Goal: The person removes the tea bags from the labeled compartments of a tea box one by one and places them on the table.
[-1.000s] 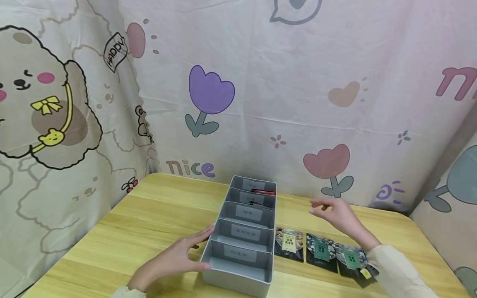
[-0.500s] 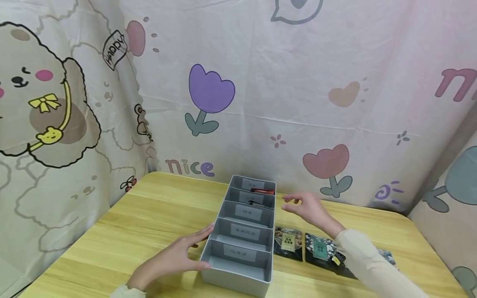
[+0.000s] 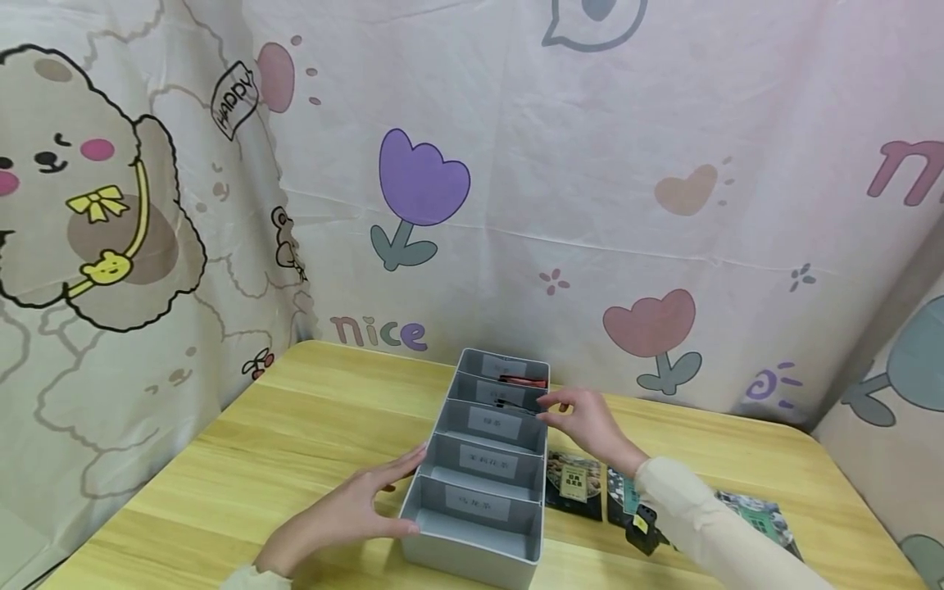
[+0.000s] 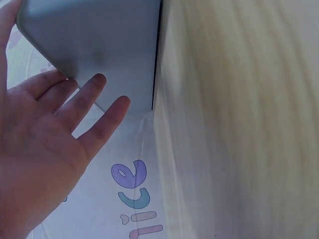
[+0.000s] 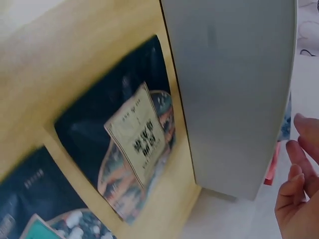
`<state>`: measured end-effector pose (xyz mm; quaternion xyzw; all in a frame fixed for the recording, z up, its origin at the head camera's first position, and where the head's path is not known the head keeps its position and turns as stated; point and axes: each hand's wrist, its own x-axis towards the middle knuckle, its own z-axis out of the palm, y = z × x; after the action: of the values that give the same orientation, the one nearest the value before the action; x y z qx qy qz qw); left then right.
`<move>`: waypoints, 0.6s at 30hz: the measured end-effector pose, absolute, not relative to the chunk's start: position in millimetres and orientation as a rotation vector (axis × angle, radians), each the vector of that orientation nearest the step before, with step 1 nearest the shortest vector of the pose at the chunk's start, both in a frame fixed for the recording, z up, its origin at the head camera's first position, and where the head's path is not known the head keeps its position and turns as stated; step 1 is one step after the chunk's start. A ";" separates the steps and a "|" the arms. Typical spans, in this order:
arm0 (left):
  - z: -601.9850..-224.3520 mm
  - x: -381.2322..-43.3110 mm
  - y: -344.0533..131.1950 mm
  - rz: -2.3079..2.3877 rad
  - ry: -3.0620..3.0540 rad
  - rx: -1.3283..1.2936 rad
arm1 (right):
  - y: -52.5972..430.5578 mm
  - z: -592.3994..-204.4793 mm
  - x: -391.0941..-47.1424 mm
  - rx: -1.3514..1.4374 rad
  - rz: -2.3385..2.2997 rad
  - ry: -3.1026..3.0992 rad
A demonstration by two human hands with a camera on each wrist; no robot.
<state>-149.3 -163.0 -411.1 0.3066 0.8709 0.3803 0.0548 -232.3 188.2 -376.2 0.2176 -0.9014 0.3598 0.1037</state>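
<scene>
A long grey box (image 3: pixel 472 561) with several labelled compartments stands on the table, its length running away from me. My left hand (image 3: pixel 347 512) lies along its left side near the front, fingers extended and thumb at the front corner; the left wrist view shows the fingertips right at the wall. Above the right rim, towards the back, is my right hand (image 3: pixel 590 426), index finger and thumb slightly apart. Those fingertips are close to a dark packet (image 3: pixel 512 404) standing in the second compartment from the back. A red packet (image 3: pixel 524 381) stands in the rearmost compartment.
Right of the box lie a dark packet with a yellow label (image 3: pixel 574 483), a green-labelled packet (image 3: pixel 622 492) and another green-labelled packet (image 3: pixel 763 520), the latter two partly behind the right forearm. A patterned curtain (image 3: pixel 501 287) hangs behind the wooden table (image 3: pixel 317 401).
My right hand has moved left and slightly forward, from over the table to the box's right rim. The left hand stays at the box.
</scene>
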 end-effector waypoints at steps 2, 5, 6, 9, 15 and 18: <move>-411.4 -149.7 -163.4 1.151 2.651 0.931 | 186.8 -378.1 -233.2 0.607 1.107 -2.658; -412.0 -150.0 -163.8 1.146 2.656 0.938 | 185.4 -381.4 -234.3 0.531 1.195 -2.673; -412.2 -150.0 -163.8 1.145 2.655 0.941 | 184.8 -382.5 -234.7 0.504 1.222 -2.679; -412.7 -149.6 -163.7 1.146 2.651 0.945 | 183.6 -384.9 -235.5 0.441 1.267 -2.687; -412.2 -148.4 -163.3 1.153 2.645 0.934 | 180.3 -386.8 -235.2 0.456 1.272 -2.677; -411.8 -148.1 -163.0 1.153 2.640 0.928 | 178.4 -387.8 -235.1 0.495 1.210 -2.671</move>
<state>-148.1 -163.0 -411.8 0.3060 0.8709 0.3803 0.0574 -235.1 178.4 -387.8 0.1660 -0.8950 0.4055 0.0838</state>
